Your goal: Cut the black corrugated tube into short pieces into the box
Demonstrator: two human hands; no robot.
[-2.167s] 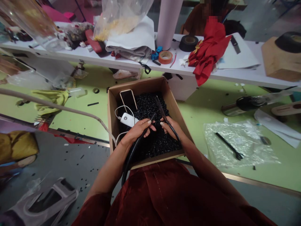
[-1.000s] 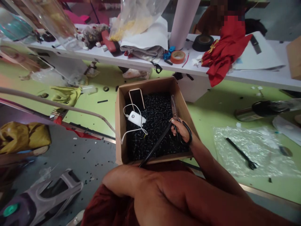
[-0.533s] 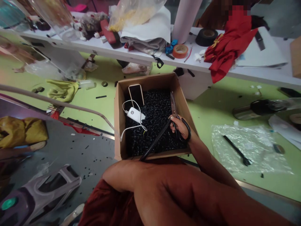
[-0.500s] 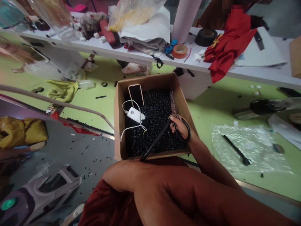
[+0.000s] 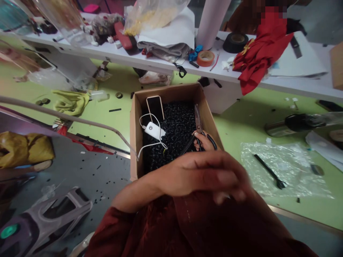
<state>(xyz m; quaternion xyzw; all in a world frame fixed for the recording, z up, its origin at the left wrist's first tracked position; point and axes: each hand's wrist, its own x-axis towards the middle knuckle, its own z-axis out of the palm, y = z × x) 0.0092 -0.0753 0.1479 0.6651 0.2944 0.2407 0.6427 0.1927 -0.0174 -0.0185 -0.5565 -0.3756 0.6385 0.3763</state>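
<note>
My right hand (image 5: 204, 141) is closed around the black handles of a pair of scissors (image 5: 197, 119). Its thumb and fingers also pinch the end of a black ribbed tube (image 5: 188, 145), whose lower part is hidden. Both are above a cardboard box (image 5: 167, 89) holding many small black pieces (image 5: 178, 116). Nearer the camera, my left hand (image 5: 206, 175) passes across my right forearm. Its fingers are smeared by motion, so whether it holds anything is unclear. Inside the box lie a phone (image 5: 154, 107) and a white power bank (image 5: 154, 130) with a white cable.
A raised white shelf (image 5: 160, 64) behind the box carries orange tape (image 5: 205, 58), black tape (image 5: 235, 42) and red cloth (image 5: 259, 53). On the green table to the right lie a clear plastic bag (image 5: 289, 160) with a black strip (image 5: 269, 171) and a dark bottle (image 5: 292, 124).
My left arm and hand have swung away from the lower right, and the left hand now crosses over the right forearm. The right hand stays by the box with the scissors and tube.
</note>
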